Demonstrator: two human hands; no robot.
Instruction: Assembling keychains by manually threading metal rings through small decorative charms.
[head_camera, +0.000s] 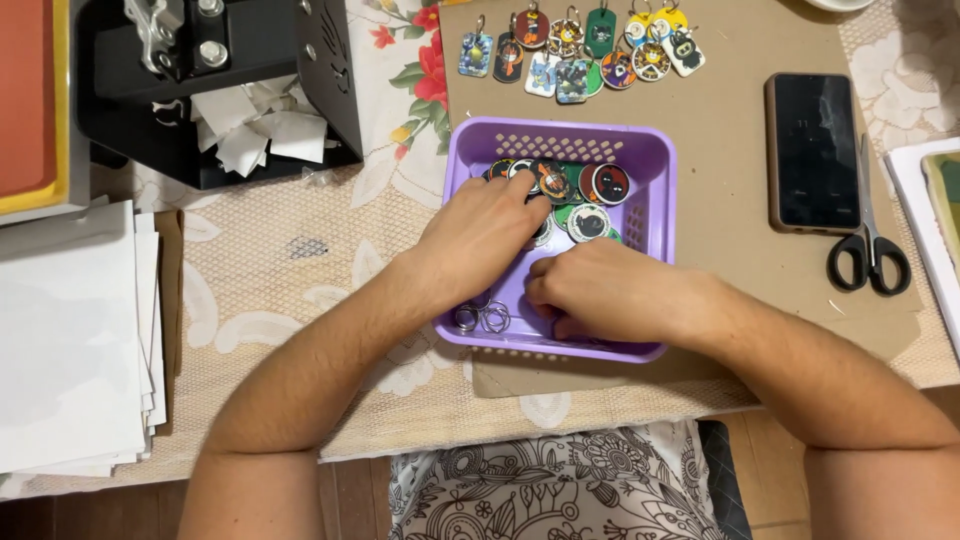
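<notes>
Purple plastic basket (650, 190), rectangular with perforated walls, resting on a sheet of brown cardboard (740, 110) atop the bench (300, 260), long axis running away from the body, far short wall pointing toward the row of finished keychains (580, 50). Inside, a heap of round printed discs (590, 200) piled toward the far end, flat or overlapping, faces up. Near the near-left corner, a few loose metal rings (482, 317) lying flat on the basket floor.

Left hand (480, 235) reaching in over the left wall, palm down, fingers (522, 200) slightly spread and bent, tips pressed among the discs; whether a disc is pinched, cannot tell. Right hand (610, 292) lying across the near half of the basket, knuckles up, fingers (545, 290) curled inward toward the palm, nearly closed; anything held there hidden beneath the hand. Both hands just beside each other, thumbs close, not clearly touching.

Further off: dark phone (812, 150) face up on the cardboard to the right, black-handled scissors (868, 240) just beside it, blades pointing away. Black press machine (220, 80) at far left with white paper scraps (255, 125) in its opening. Stack of white sheets (70, 330) at left edge. Floral cloth covering the bench.
</notes>
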